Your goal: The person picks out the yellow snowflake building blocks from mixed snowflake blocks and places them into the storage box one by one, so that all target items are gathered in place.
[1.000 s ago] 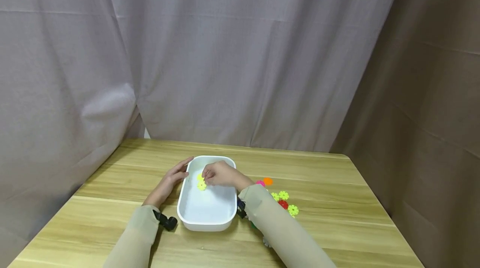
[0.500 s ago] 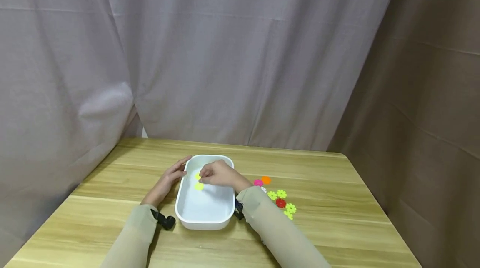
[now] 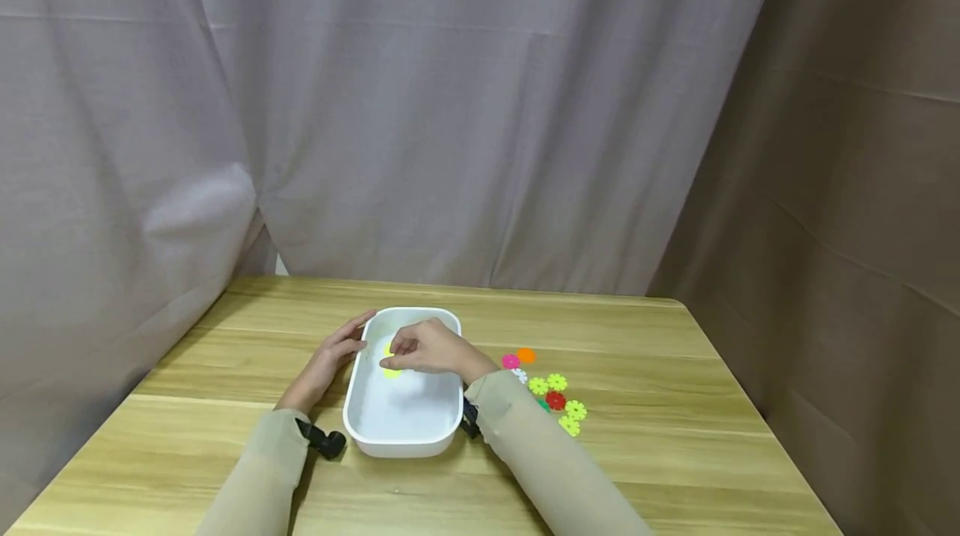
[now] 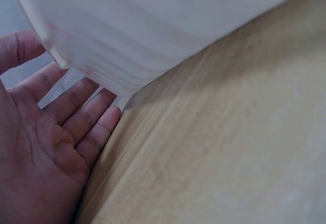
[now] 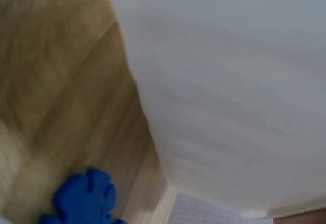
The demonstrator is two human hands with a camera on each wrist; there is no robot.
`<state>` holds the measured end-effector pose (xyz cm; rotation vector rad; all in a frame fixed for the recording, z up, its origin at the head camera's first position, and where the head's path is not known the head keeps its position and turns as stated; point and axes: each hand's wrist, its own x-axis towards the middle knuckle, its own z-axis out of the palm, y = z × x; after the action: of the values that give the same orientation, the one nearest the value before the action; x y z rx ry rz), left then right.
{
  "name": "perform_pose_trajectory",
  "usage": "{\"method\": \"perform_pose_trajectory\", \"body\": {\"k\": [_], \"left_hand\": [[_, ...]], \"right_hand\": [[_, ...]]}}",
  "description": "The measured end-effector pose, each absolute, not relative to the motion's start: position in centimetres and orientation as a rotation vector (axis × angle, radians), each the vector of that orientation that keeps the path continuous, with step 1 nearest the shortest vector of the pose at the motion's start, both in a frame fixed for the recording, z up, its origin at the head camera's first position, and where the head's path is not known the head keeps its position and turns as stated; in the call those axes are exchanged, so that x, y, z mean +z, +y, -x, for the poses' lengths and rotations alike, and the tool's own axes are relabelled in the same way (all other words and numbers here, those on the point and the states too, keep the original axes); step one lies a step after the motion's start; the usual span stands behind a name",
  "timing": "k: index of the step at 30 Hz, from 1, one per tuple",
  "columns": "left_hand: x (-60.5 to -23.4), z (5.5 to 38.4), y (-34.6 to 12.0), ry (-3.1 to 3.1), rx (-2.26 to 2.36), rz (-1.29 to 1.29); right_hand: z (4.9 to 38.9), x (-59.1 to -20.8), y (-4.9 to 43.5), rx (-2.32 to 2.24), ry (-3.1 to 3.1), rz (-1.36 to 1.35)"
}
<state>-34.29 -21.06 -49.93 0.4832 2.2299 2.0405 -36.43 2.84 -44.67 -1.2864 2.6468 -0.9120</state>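
A white rectangular tray (image 3: 405,440) stands on the wooden table between my hands. My left hand (image 3: 330,359) lies along its left side, fingers stretched out; in the left wrist view, the left fingers (image 4: 84,117) reach against the tray's outer wall. Over the tray's interior hovers my right hand (image 3: 435,350), reaching across the right rim. Its thumb and forefinger are parted, with nothing seen held between them. Just beneath them a yellow flower-shaped disc (image 3: 392,373) lies in the tray. Part of another yellow disc (image 3: 387,348) shows behind the right fingertips.
Right of the tray lie several loose flower-shaped discs, including a red disc (image 3: 556,400), an orange disc (image 3: 527,355) and a pink disc (image 3: 511,362). A blue disc (image 5: 86,198) lies near the tray's wall. A grey curtain (image 3: 420,144) hangs behind the table.
My right thumb and fingers have spread apart over the yellow discs, which stay in the tray. My left hand keeps its place at the tray's side. The whole view has shifted slightly.
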Motion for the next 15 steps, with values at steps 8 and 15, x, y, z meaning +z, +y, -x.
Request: {"method": "perform_pose_trajectory", "body": {"k": [8, 15], "left_hand": [[-49.95, 34.22, -20.88, 2.224, 2.039, -0.486], [-49.76, 34.18, -20.83, 2.237, 2.042, -0.463]], "right_hand": [[36.21, -44.74, 3.2, -1.019, 2.622, 1.284], [36.06, -44.57, 3.29, -1.093, 2.612, 1.282]]}}
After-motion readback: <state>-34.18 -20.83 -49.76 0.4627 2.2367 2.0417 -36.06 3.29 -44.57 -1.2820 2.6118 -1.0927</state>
